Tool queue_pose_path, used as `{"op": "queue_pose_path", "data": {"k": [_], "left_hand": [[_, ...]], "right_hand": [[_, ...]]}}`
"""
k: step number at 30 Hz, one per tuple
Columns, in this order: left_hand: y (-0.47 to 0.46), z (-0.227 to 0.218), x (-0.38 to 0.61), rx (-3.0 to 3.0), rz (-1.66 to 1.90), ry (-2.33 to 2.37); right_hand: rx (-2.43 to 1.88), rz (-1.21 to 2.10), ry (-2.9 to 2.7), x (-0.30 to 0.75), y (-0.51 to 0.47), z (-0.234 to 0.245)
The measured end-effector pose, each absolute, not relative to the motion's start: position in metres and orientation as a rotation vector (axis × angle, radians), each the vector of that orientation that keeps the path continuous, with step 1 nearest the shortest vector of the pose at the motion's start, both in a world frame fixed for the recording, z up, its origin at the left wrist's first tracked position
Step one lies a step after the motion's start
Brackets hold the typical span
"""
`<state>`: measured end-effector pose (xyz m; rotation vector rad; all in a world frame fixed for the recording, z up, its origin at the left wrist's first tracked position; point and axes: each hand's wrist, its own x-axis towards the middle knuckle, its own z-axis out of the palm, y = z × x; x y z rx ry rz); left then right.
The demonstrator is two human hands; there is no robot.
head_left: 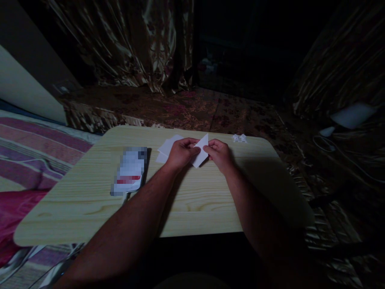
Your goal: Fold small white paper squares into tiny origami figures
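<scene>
Between my two hands is a piece of folded white paper (201, 154), raised over the far part of the table, one point upward and another toward me. My left hand (183, 153) pinches its left side, thumb on the near face. On the right edge, my right hand (219, 153) grips with thumb in front and fingers behind. White paper sheets (167, 147) lie on the table beside my left hand, partly covered by it. Small folded white paper pieces (240, 138) sit near the far edge, right of my right hand.
A phone (129, 170), partly blurred out, lies on the light wood table (198, 216) left of my left forearm. Beyond the table is a patterned covered ledge (180, 106) below shiny curtains (150, 44). A striped cloth (18, 140) is at left, a white lamp-like object (353, 115) at right.
</scene>
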<state>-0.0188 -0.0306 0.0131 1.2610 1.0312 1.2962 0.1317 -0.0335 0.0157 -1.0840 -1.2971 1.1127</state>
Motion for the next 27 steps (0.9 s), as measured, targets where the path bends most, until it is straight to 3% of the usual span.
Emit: {"op": "queue_pose_path", "data": {"k": [27], "left_hand": [[-0.0319,0.0143,-0.0161,1.057,1.305,0.833]], "right_hand": [[-0.954,1.153,-1.335,0.1370,-0.0327,0.0102]]}}
